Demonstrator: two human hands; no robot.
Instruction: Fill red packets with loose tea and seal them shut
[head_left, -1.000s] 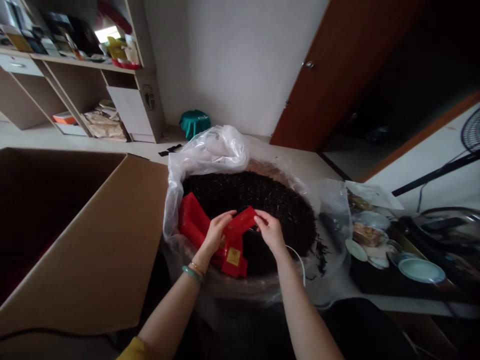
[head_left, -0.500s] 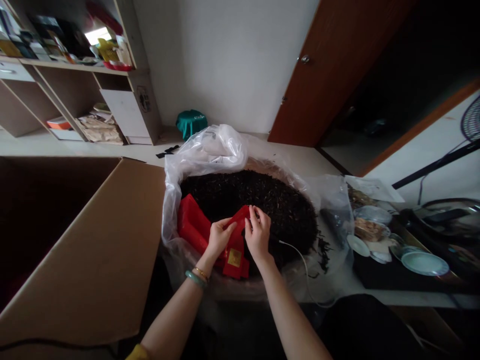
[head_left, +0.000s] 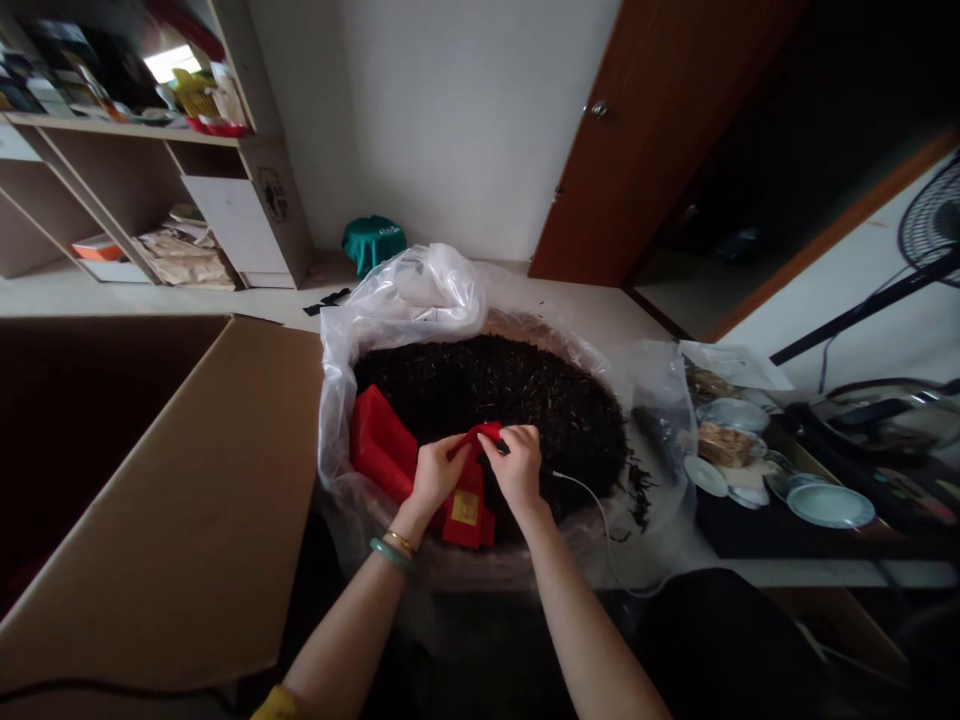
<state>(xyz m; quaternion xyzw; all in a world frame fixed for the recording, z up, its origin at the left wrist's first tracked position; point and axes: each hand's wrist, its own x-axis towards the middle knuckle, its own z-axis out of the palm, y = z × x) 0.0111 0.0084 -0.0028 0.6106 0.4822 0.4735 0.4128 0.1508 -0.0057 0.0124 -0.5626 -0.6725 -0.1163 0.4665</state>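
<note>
My left hand (head_left: 435, 472) and my right hand (head_left: 516, 464) both pinch the top of a small red packet (head_left: 466, 494) with a gold label, held over a big heap of dark loose tea leaves (head_left: 495, 395). The heap lies in a clear plastic bag (head_left: 412, 295) whose rim is rolled open. More red packets (head_left: 379, 450) lie stacked at the heap's left edge, just left of my left hand. A thin white cable (head_left: 600, 515) runs from near my right hand off to the right.
A large open cardboard box (head_left: 187, 500) stands at the left. At the right a dark tray (head_left: 757, 520) carries small plates and bowls of food. Behind are wooden shelves (head_left: 150, 150), a green stool (head_left: 373, 240), a brown door (head_left: 660, 130) and a fan (head_left: 930, 215).
My hands have drawn closer together on the red packet and its top has been bent down. The view has shifted slightly.
</note>
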